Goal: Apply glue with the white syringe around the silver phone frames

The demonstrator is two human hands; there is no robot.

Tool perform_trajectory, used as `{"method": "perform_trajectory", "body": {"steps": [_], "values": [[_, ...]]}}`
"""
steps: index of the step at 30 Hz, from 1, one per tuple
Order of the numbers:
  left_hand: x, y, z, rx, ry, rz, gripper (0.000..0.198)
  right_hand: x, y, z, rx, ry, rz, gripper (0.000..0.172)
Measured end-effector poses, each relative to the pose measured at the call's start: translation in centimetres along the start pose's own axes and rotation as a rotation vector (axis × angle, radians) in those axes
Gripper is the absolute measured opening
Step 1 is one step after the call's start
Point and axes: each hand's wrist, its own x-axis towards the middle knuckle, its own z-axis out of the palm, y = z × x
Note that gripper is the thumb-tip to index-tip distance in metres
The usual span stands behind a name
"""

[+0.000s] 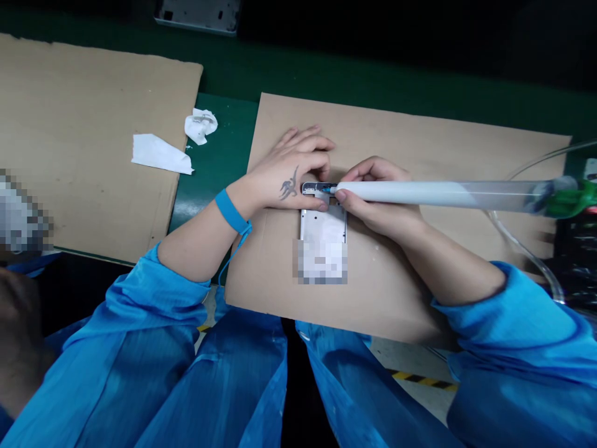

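Silver frame (323, 229), one lies between the hands, left hand (296, 168) loosely spread, thumb rests on it, right hand (385, 199) pinches one white-filled syringe (415, 192) near its tip, two white scraps (161, 154) left of both hands.

In the middle, the plate (321, 225) is silver and the tube (405, 193) white, with a green end (566, 199) at right. Below, sleeves (144, 298) are blue and floor tape (422, 379) has yellow-black stripes.
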Motion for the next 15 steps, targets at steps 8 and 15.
{"method": "perform_trajectory", "body": {"steps": [8, 15], "values": [[0.22, -0.68, 0.44, -0.02, 0.018, 0.006, 0.05, -0.01, 0.2, -0.14, -0.012, 0.01, 0.002, 0.039], [0.1, -0.37, 0.2, -0.006, 0.002, 0.005, 0.049, 0.0, 0.07, 0.0, -0.012, 0.033, 0.018, 0.046]]}}
